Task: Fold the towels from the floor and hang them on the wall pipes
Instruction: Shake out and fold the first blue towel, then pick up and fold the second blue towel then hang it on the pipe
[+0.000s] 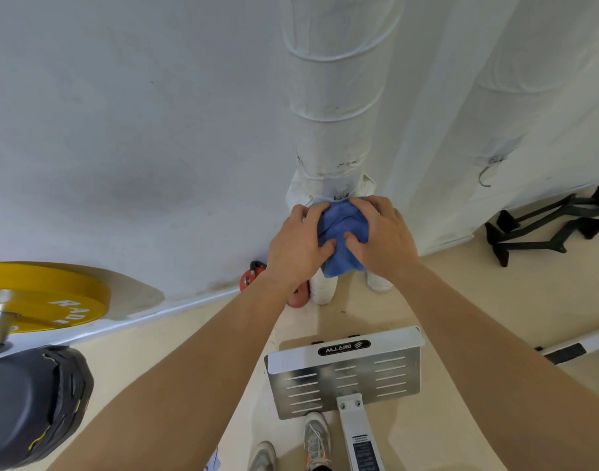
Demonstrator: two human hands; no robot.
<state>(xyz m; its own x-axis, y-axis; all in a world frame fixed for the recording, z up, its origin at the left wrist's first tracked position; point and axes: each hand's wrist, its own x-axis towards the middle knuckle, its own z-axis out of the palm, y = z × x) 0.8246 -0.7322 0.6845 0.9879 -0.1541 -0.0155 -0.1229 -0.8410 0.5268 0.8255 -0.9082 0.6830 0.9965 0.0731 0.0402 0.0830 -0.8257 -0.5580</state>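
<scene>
A blue towel [342,236], bunched into a small bundle, is held in front of the base of a white wrapped wall pipe [332,107]. My left hand [296,246] grips its left side, thumb pressed into the cloth. My right hand [383,236] grips its right side and top, fingers curled over the upper edge near a small metal hook [341,194] on the pipe. The lower end of the towel hangs free below my hands. A second wrapped pipe [515,79] stands to the right, with a metal hook [488,171] hanging from it.
A white metal footplate marked BRTW [345,372] lies on the floor by my shoes [317,440]. A yellow weight plate [46,297] and a dark plate [29,402] are at the left. A red kettlebell [252,277] stands by the wall. Black handles [543,229] lie at right.
</scene>
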